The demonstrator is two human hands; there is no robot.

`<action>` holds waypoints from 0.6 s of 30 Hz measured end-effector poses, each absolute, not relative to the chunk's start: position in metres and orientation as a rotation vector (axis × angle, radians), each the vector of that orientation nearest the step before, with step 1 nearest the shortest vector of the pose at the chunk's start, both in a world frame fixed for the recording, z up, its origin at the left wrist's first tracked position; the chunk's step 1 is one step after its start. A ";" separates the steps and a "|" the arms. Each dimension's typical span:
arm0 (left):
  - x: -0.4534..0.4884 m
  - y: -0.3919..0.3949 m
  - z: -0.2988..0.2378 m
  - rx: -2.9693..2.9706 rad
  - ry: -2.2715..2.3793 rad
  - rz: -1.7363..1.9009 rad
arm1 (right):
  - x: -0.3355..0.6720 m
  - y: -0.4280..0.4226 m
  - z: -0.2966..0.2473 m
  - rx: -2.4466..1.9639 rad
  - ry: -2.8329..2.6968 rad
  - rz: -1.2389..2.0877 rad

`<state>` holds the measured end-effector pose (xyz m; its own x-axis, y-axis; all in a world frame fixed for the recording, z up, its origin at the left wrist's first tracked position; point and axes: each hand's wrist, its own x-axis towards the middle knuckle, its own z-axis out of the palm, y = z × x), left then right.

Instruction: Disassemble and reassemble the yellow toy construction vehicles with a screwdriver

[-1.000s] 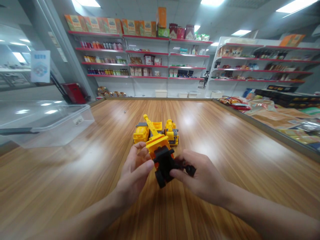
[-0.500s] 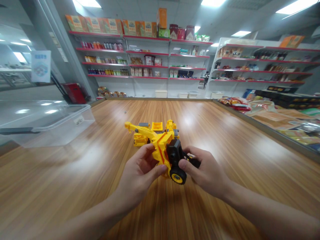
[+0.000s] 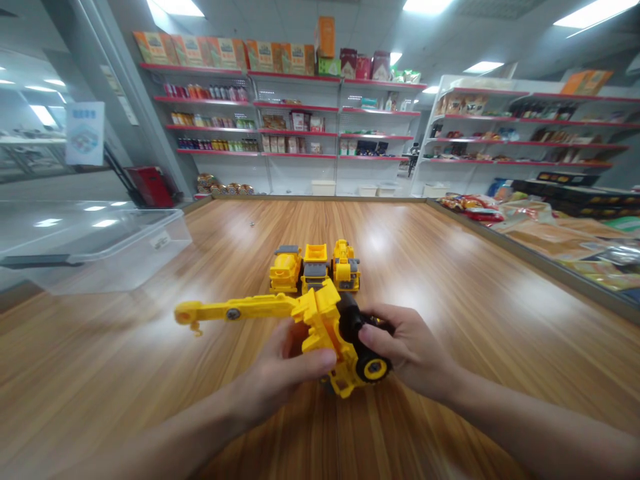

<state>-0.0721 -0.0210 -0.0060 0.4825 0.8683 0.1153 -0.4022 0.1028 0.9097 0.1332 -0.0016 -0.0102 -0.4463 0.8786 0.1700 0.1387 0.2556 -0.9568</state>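
Both my hands hold a yellow toy crane truck [image 3: 320,320] just above the wooden table [image 3: 450,280]. Its long boom with a hook at the tip [image 3: 235,311] points left. My left hand [image 3: 285,373] grips the yellow body from the near side, thumb across it. My right hand [image 3: 407,350] is closed on the black wheeled end, beside a black and yellow wheel [image 3: 373,367]. Behind the truck, three smaller yellow toy vehicles [image 3: 314,267] stand side by side on the table.
A clear plastic bin [image 3: 95,247] sits at the table's left edge. Packaged goods [image 3: 550,227] lie along the right side. Red-edged store shelves [image 3: 295,120] with boxes and bottles line the back wall.
The crane truck has been turned in my hands: its boom swung from pointing away to pointing left and now stretches out long. The three small vehicles behind it are now in full view.
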 end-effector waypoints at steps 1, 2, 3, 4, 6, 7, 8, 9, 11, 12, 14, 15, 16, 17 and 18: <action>-0.071 -0.020 -0.007 1.075 0.542 0.994 | 0.133 -0.002 -0.009 -1.008 -1.847 1.157; -0.070 -0.020 -0.008 1.039 0.567 0.999 | 0.133 -0.003 -0.007 -1.078 -1.910 1.061; -0.069 -0.019 -0.009 1.000 0.595 1.013 | 0.133 -0.003 -0.005 -1.140 -1.960 0.964; -0.067 -0.019 -0.010 0.965 0.620 1.030 | 0.132 -0.003 -0.003 -1.187 -1.993 0.868; -0.063 -0.018 -0.010 0.937 0.659 1.054 | 0.132 -0.002 0.002 -1.237 -2.011 0.677; -0.062 -0.017 -0.010 0.936 0.682 1.069 | 0.132 -0.001 0.005 -1.240 -2.003 0.589; -0.061 -0.016 -0.010 0.938 0.706 1.091 | 0.133 -0.001 0.007 -1.236 -1.995 0.520; -0.061 -0.015 -0.010 0.943 0.729 1.117 | 0.134 0.000 0.008 -1.230 -1.990 0.477; -0.062 -0.013 -0.012 0.968 0.768 1.168 | 0.136 0.001 0.009 -1.230 -2.012 0.494; -0.064 -0.013 -0.013 0.994 0.779 1.192 | 0.137 0.001 0.009 -1.234 -2.033 0.528; -0.066 -0.011 -0.015 1.074 0.779 1.214 | 0.138 0.000 0.007 -1.240 -2.084 0.574; -0.068 -0.011 -0.016 1.115 0.776 1.206 | 0.138 0.000 0.006 -1.237 -2.101 0.573; -0.069 -0.011 -0.017 1.150 0.771 1.190 | 0.138 0.000 0.005 -1.231 -2.112 0.556; -0.070 -0.011 -0.018 1.177 0.766 1.174 | 0.138 0.000 0.005 -1.221 -2.116 0.527; -0.070 -0.011 -0.018 1.200 0.768 1.164 | 0.138 -0.001 0.005 -1.211 -2.120 0.496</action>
